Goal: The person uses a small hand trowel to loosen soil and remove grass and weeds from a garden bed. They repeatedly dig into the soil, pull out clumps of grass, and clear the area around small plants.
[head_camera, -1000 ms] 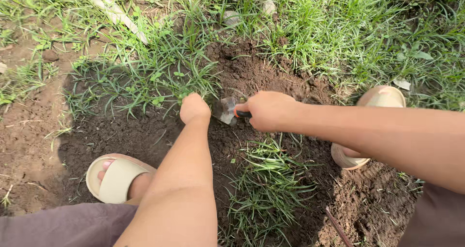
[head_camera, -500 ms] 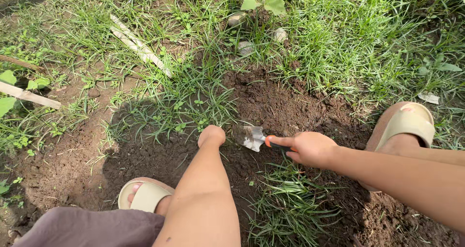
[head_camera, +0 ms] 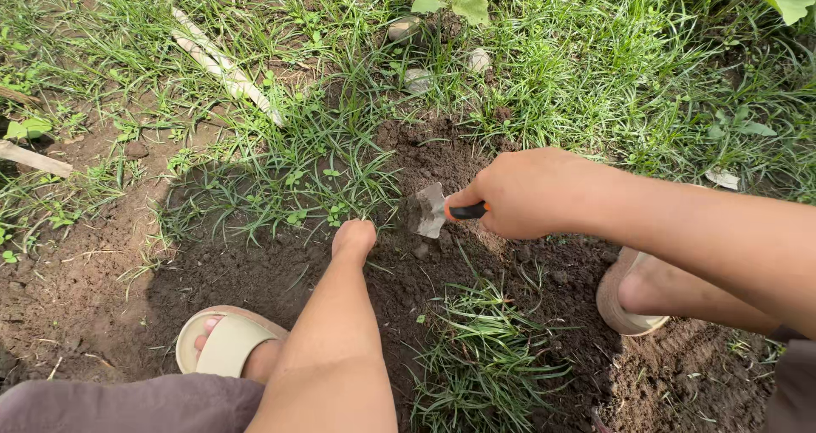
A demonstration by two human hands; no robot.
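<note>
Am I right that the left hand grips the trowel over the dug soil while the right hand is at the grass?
Not quite: the head view shows the right hand gripping the trowel over the dug soil, and the left hand at the grass.

Bare dark soil carries grass tufts, pale stones
</note>
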